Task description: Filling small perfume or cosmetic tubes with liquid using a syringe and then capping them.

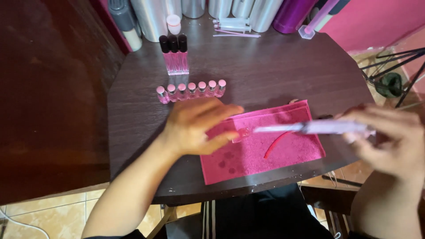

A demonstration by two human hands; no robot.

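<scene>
My right hand [389, 137] holds a syringe [318, 128] of pale purple liquid, lying level, its tip pointing left over a pink towel [265, 152]. My left hand [199, 126] rests at the towel's left edge, thumb and fingers pinching a small clear bottle [242, 133] right at the syringe's tip. A thin red tube [276, 144] lies on the towel. The motion blurs both hands.
A row of several small pink-capped bottles [191, 90] stands behind my left hand, and three taller black-capped pink bottles [174, 55] behind those. Metal canisters [152, 17], a purple flask [292, 15] and spare syringes [232, 25] line the dark table's [274, 66] far edge.
</scene>
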